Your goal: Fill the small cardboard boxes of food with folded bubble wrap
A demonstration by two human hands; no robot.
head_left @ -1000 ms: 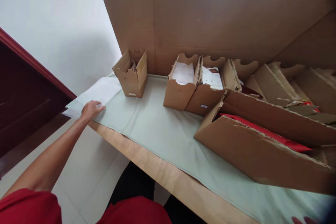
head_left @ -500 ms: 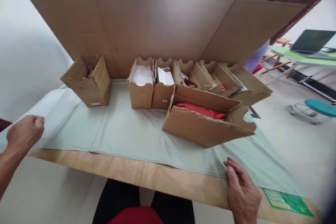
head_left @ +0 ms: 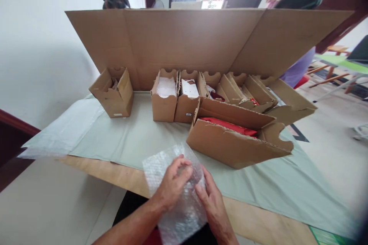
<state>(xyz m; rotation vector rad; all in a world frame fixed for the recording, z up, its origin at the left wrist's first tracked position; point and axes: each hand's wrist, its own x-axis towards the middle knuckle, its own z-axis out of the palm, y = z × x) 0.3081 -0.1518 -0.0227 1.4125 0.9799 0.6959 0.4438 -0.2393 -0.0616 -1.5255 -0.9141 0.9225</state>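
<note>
A sheet of clear bubble wrap (head_left: 161, 164) lies over the table's near edge and hangs toward my lap. My left hand (head_left: 172, 183) rests on top of it with fingers curled, gripping the sheet. My right hand (head_left: 211, 203) presses on its right side, fingers pinching the wrap. Just beyond, a long open cardboard box (head_left: 232, 143) holds something red (head_left: 230, 125).
A pale green cloth (head_left: 138, 138) covers the wooden table (head_left: 258, 226). Small open cardboard boxes (head_left: 113, 92) stand in a row before a tall cardboard screen (head_left: 184, 42). More bubble wrap (head_left: 60, 134) lies at the left end. Other people's heads show behind the screen.
My left hand came in from the table's left end with a sheet of bubble wrap. Both hands now meet on it at the near edge.
</note>
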